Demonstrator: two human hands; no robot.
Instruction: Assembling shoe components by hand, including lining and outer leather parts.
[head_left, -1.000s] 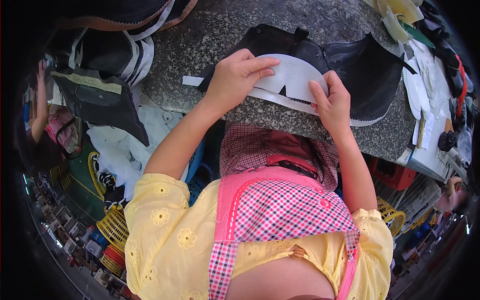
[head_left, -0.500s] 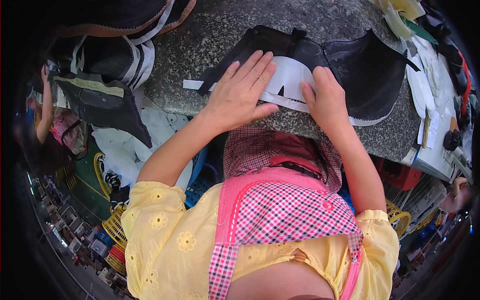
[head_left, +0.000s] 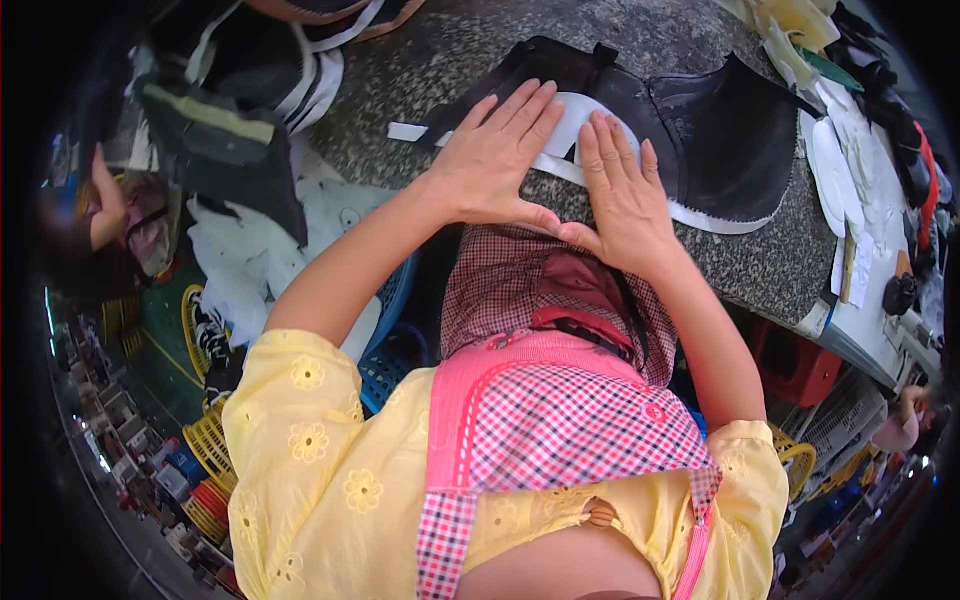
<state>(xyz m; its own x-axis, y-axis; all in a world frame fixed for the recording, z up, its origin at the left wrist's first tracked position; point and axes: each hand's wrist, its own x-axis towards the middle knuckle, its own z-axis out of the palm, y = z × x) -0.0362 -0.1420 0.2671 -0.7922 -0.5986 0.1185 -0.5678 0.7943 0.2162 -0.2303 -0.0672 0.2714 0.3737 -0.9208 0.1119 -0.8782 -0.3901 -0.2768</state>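
Observation:
A black leather shoe upper [head_left: 735,140] lies spread on the speckled stone worktop [head_left: 430,60], its lower edge rimmed with white. On its middle sits a curved white backing piece [head_left: 582,108] with a small notch, partly covered by my hands. My left hand [head_left: 485,160] rests flat over the left side of this backing, fingers stretched out. Flat on its right side lies my right hand [head_left: 630,195], also with straight fingers. The two thumbs point toward each other and nearly meet at the worktop's front edge. Left of my left hand a white strip end [head_left: 407,131] sticks out.
More black uppers [head_left: 260,60] with white edging are piled at the left, one overhanging the worktop [head_left: 215,150]. White cut pieces [head_left: 840,170] lie heaped at the right. Below stand a blue basket [head_left: 385,375] and a yellow basket [head_left: 207,445]. Another person's arm [head_left: 107,205] shows far left.
My right hand has gone from curled fingers at the backing's right edge to lying flat on it, its thumb swung toward the left one. The left hand stays flat. The whole view has shifted slightly.

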